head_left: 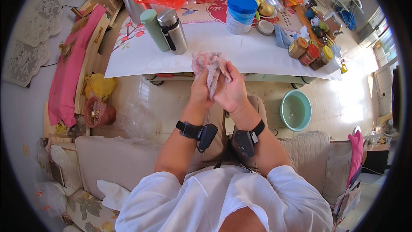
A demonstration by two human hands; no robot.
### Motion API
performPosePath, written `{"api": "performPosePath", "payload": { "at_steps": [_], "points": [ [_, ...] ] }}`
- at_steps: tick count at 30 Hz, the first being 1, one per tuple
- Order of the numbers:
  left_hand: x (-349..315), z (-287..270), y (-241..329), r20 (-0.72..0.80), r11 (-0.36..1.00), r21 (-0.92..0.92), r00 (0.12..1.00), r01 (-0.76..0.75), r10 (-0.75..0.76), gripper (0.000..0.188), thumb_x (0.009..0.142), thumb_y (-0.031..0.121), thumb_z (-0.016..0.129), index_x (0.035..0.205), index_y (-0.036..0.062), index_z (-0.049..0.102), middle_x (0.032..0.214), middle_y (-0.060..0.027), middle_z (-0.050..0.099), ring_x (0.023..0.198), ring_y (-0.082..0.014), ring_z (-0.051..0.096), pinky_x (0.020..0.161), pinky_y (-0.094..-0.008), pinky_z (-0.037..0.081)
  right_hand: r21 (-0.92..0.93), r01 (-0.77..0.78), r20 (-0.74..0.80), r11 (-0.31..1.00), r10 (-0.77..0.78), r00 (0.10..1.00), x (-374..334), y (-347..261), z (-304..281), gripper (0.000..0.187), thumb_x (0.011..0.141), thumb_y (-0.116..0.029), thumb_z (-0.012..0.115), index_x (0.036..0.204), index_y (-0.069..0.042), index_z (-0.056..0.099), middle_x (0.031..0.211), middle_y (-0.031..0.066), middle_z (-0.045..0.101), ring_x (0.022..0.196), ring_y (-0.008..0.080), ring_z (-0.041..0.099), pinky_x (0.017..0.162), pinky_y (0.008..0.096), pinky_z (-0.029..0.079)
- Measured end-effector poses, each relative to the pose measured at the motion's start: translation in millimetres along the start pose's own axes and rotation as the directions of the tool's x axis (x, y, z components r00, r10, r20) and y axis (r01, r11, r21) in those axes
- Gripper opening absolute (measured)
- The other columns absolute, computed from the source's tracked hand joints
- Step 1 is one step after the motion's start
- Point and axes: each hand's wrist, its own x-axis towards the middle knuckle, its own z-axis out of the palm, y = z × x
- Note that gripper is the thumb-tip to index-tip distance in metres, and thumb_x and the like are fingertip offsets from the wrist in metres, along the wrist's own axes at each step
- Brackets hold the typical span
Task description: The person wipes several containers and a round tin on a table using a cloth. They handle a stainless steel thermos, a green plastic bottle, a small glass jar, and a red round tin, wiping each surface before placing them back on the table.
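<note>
Left fingers [200, 83] and right fingers [233, 71] grip a bunched terry cloth [207, 63]; swung wide, it could topple the steel flask [175, 38] ahead-left of them.

i am holding both arms out in front of me, my left forearm [177, 150] and my right forearm [271, 148] slanting inward from either side. my wrists are lying near each other, and my left hand [201, 92] and right hand [232, 89] are meeting ahead of my body. both are gripping, the right thumb pointing forward, while most of my fingers are hiding from view.
</note>
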Motion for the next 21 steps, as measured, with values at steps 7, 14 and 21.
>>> {"api": "performPosePath", "payload": {
  "at_steps": [7,14,21],
  "points": [
    [13,-47,17,-0.049,0.934,0.279,0.968,-0.225,0.248,0.022,0.099,0.012,0.057,0.12,0.0106,0.049,0.108,-0.0104,0.062,0.095,-0.0178,0.061,0.089,-0.0366,0.054,-0.73,-0.108,-0.132,0.674,0.016,0.991,16,51,-29,0.062,0.107,-0.036,0.047,0.157,-0.005,0.025,0.153,0.0088,0.039,0.141,0.0169,0.036,0.117,0.0343,0.029],
    [41,-140,132,0.222,0.526,0.419,0.645,-0.74,0.731,0.033,0.099,0.023,0.056,0.129,0.0151,0.045,0.105,-0.0101,0.059,0.091,-0.0207,0.062,0.077,-0.0558,0.062,-0.987,-0.064,-0.009,0.145,0.353,0.935,53,81,-21,0.063,0.098,-0.039,0.063,0.147,-0.003,0.045,0.149,0.0138,0.045,0.134,0.0201,0.044,0.106,0.0332,0.039],
    [61,-246,259,-0.108,0.465,0.712,0.571,-0.527,0.813,0.056,0.103,0.035,0.049,0.151,0.0081,0.035,0.139,-0.0153,0.047,0.129,-0.0343,0.049,0.102,-0.0438,0.048,-0.987,0.142,0.163,-0.082,-0.451,0.877,170,43,-46,0.101,0.076,-0.035,0.088,0.152,-0.002,0.029,0.146,0.0149,0.045,0.133,0.0253,0.046,0.106,0.0418,0.04]
  ]
}}
